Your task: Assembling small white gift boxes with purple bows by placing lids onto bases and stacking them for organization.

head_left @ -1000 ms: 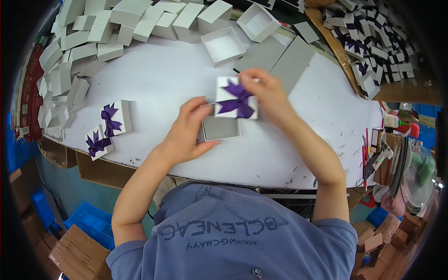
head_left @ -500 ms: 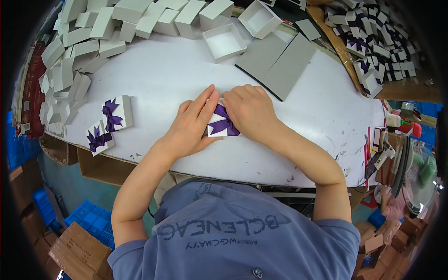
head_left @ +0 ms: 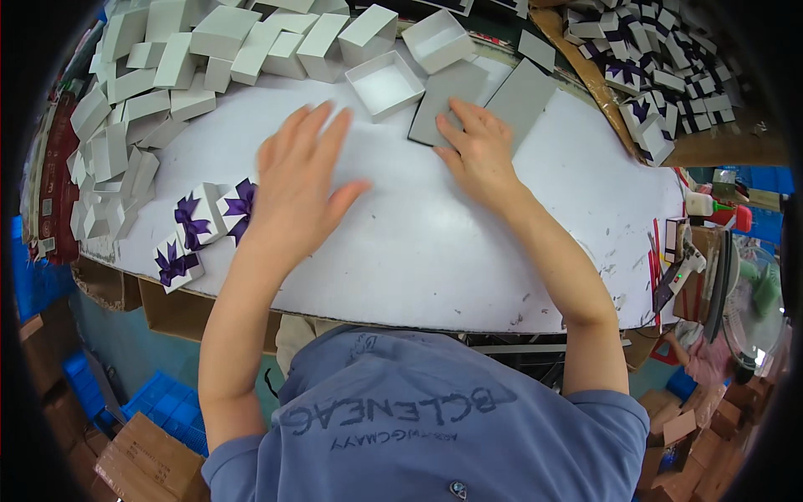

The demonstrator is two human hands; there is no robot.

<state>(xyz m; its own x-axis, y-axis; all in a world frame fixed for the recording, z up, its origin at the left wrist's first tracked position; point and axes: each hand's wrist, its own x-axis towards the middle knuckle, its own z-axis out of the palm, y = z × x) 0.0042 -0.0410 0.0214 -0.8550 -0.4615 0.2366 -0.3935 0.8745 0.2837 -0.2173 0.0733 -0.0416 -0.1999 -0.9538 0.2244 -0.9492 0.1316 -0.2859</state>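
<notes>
My left hand (head_left: 294, 188) is raised over the white tabletop with its fingers spread, slightly smeared by motion and holding nothing. Beside it at the left lie three white gift boxes with purple ribbon bows: one box (head_left: 223, 203) partly hidden by the hand, another (head_left: 211, 201) touching it, and a third (head_left: 188, 274) nearer the table edge. My right hand (head_left: 483, 159) reaches to the dark grey flat boards (head_left: 448, 88), thumb and fingers apart over their near edge. Whether the fingertips touch the boards, I cannot tell.
Many plain white boxes (head_left: 226, 32) are heaped along the far and left edges. Two open white box parts (head_left: 400, 94) stand behind the boards. At the far right a cardboard carton (head_left: 728, 152) holds many ribboned boxes. A fan (head_left: 761, 301) and a person in pink (head_left: 711, 358) are at the right.
The ribboned box from between my hands now lies at the left with the other two. My left hand has moved left and let go; my right hand has moved up to the grey boards.
</notes>
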